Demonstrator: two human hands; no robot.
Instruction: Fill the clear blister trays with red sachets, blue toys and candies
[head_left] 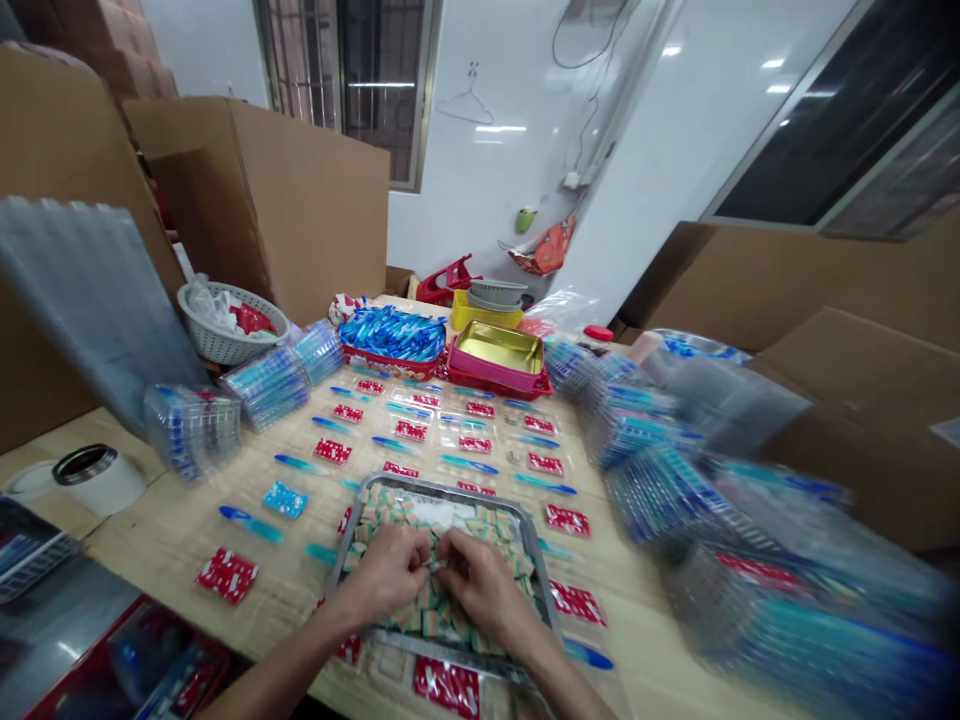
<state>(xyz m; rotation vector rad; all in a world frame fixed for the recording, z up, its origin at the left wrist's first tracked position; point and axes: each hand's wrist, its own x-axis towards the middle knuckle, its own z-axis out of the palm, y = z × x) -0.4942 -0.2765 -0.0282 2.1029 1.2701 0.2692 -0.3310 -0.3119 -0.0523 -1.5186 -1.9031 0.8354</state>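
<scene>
Curling nearly closed, hold unclear, my left hand (394, 572) and right hand (480, 585) cover green-and-tan striped pieces (431, 622) within a rectangular gray metal tray's (541, 580) edges.

Before you: a smooth metal tray (541, 570) with a dull sheen; a pale wood-look tabletop (169, 520); glossy red plastic packets (227, 576); a matt cardboard box (315, 200); a shiny gold-toned container (499, 348).

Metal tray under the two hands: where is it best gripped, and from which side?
Probably by the raised rim at the left and right of the metal tray, one hand per side, coming from outside. It is wide and shallow, with many small striped pieces lying loose inside, so opposed holds should help keep it level.
</scene>
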